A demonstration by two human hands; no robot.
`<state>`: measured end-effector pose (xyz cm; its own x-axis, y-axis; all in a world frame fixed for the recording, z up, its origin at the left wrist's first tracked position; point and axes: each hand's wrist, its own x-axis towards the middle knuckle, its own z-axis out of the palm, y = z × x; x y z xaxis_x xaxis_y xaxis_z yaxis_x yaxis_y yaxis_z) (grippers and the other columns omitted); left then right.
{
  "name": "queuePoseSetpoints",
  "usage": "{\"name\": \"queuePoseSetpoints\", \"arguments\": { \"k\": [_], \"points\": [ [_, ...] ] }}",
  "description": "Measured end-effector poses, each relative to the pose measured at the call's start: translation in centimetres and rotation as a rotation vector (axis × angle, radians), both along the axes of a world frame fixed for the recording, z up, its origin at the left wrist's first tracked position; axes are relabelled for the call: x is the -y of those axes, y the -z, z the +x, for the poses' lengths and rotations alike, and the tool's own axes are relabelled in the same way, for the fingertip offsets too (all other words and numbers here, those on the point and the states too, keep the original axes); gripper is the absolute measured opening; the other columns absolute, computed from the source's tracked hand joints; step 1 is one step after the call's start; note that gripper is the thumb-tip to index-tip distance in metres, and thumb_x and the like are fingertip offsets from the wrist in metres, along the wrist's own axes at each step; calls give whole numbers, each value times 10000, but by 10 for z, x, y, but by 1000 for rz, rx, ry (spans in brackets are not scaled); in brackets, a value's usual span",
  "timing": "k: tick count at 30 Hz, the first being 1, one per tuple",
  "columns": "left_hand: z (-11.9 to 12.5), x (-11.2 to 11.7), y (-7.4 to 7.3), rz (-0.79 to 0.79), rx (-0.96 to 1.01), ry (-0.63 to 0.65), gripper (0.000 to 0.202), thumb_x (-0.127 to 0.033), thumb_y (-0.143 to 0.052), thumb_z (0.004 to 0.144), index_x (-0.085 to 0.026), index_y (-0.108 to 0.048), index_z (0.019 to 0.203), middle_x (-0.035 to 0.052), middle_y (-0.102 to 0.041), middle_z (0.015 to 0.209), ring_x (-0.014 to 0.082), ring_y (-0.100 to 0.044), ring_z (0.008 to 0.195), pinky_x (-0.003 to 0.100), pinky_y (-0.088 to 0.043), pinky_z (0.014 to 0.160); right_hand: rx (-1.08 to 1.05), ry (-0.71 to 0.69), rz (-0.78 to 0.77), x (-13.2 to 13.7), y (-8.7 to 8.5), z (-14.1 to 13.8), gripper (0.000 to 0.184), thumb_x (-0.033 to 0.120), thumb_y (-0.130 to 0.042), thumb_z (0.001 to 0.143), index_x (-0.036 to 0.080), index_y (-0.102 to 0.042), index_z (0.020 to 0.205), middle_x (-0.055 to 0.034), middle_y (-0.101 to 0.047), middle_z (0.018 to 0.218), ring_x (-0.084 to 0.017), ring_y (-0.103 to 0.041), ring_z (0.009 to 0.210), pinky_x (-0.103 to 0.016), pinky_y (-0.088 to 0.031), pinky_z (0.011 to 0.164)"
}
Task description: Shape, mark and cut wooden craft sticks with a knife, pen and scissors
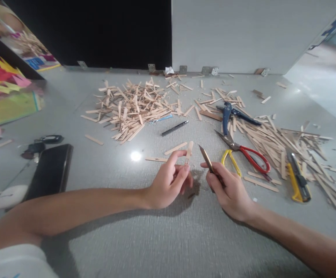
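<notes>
My left hand (169, 177) pinches a short piece of wooden craft stick (190, 149) between thumb and fingers, its rounded end pointing up. My right hand (228, 187) is closed around a slim craft knife (205, 156), with the blade angled up and to the left. The blade and the stick are apart, with a small gap between them. Just beyond my left hand lie two loose craft sticks (175, 148). A dark pen-like tool (175, 128) rests farther back on the grey table.
A heap of cut craft sticks (133, 104) fills the back middle. At right lie blue-handled pliers (227, 116), red-and-yellow-handled scissors (237, 147), a yellow box cutter (298, 177) and more sticks (266, 139). A phone (50, 168) and keys (34, 150) sit at left. A black-and-white panel (228, 34) stands behind.
</notes>
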<state>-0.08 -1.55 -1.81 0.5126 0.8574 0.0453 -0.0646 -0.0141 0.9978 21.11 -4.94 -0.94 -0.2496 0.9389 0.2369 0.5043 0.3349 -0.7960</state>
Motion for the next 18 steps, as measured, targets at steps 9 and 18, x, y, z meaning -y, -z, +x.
{"name": "queuePoseSetpoints", "arguments": {
  "k": [9, 18],
  "points": [
    [-3, 0, -4, 60, -84, 6, 314, -455, -438, 1124, -177, -525, 1241, -47, -605, 647, 109, -498, 484, 217, -406, 477, 44, 39, 30, 1, -4, -1, 211, 232, -467, 1042, 182, -655, 1126, 62, -546, 621, -108, -454, 464, -239, -363, 463],
    [-2, -6, -9, 187, -205, -38, 299, -321, -463, 1049, -169, -721, 1041, -49, -514, 654, 101, -407, 527, 231, -317, 523, 43, 160, 83, 2, -4, -3, 154, 258, -507, 999, 215, -645, 1052, 55, -573, 610, -112, -459, 438, -249, -344, 440]
  ]
}}
